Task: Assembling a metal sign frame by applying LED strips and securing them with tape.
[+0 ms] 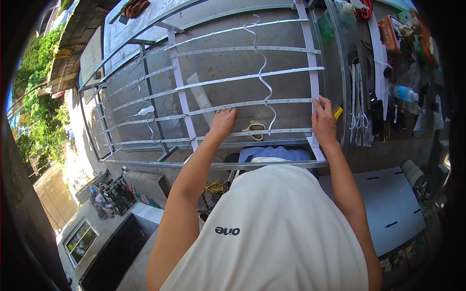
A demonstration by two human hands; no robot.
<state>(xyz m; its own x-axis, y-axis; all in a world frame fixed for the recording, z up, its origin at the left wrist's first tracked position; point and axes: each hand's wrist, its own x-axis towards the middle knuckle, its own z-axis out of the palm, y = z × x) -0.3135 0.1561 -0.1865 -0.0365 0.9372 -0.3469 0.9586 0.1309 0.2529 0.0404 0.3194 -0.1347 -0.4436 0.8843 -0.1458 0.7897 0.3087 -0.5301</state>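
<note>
Several LED strips, one of them the second-nearest LED strip (272, 102), run across a metal frame (233, 165) in front of me. They cross a left white bar (181, 92) and a right white bar (313, 72). My left hand (223, 121) is closed with its fingertips on that second-nearest strip, right of the left bar. My right hand (324, 119) is at the same strip's right end, thumb and fingers pressed together on it over the right bar. Its fingertips partly hide the strip's end. Cream-handled scissors (256, 132) lie between the hands.
A wavy white wire (264, 80) hangs across the strips. On the right are a yellow-handled tool (338, 113), loose strips (356, 106), white-handled scissors (361, 121), a water bottle (405, 93) and an orange box (390, 34). A white panel (374, 199) lies lower right.
</note>
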